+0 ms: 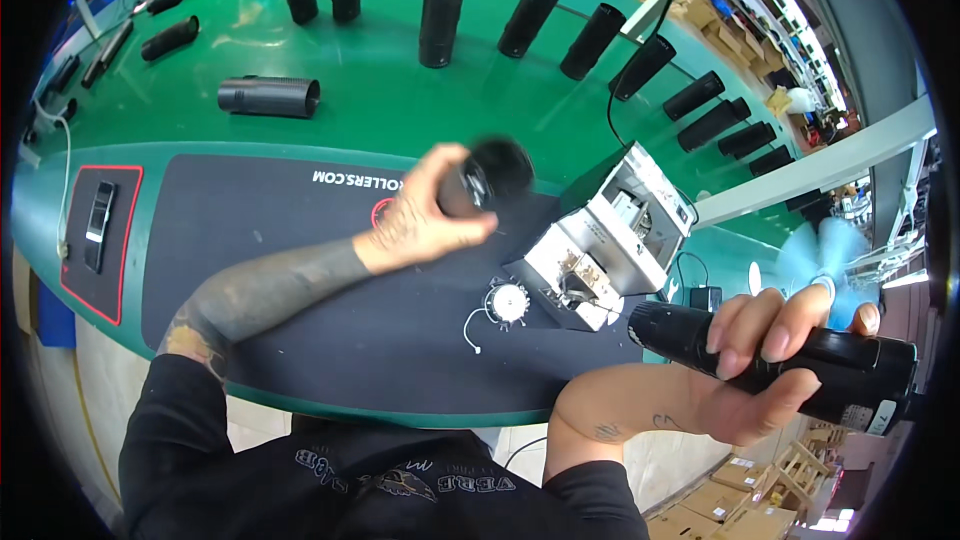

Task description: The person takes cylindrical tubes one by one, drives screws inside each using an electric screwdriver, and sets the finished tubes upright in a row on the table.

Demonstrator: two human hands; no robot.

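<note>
Black and smooth-looking, the tube (490, 177) is clasped between the thumb and fingers of the left hand (425, 220), blurred; it is probably stiff, fairly light and slightly slippery, best gripped round the middle. Right-hand (760, 402) fingers curl round a thick black power driver (860, 365), likely the heavier piece, steadiest held at its body. A silver machine (610, 230) stands between the two sets of fingers. White lettering (355, 180) marks the grey mat (350, 350) left of the left fingers; a pale label (884, 416) sits beyond the right thumb, its characters small.
</note>
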